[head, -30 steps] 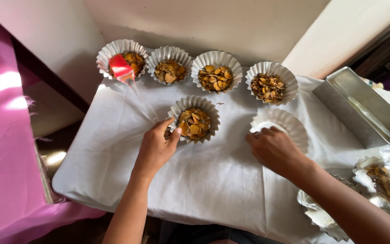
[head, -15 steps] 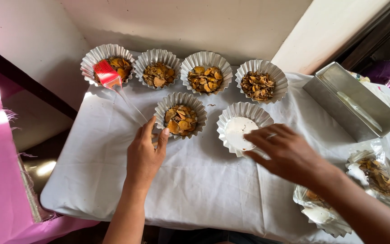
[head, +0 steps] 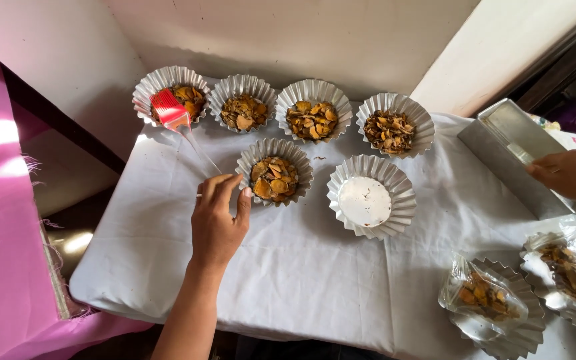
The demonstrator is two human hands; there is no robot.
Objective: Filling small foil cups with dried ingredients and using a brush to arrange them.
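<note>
My left hand (head: 218, 217) lies on the white cloth with fingers apart, thumb by the rim of a fluted foil tin (head: 275, 172) filled with brown-orange chips. Its fingertips are at the end of a brush's clear handle; the brush's red head (head: 168, 110) rests on the far-left tin (head: 147, 90). An empty fluted tin (head: 401, 183) stands to the right of the filled one. My right hand (head: 571, 177) is at the far right, fingers curled over the edge of a rectangular metal tin (head: 501, 150).
Three more filled fluted tins (head: 313, 117) line the back by the wall. Two clear bags of chips (head: 485, 300) sit in fluted tins at the front right. The white cloth (head: 301, 273) covers the table; pink fabric (head: 1, 200) hangs at the left.
My right hand left the empty fluted tin and went right to the rectangular metal tin. My left hand stayed beside the filled tin.
</note>
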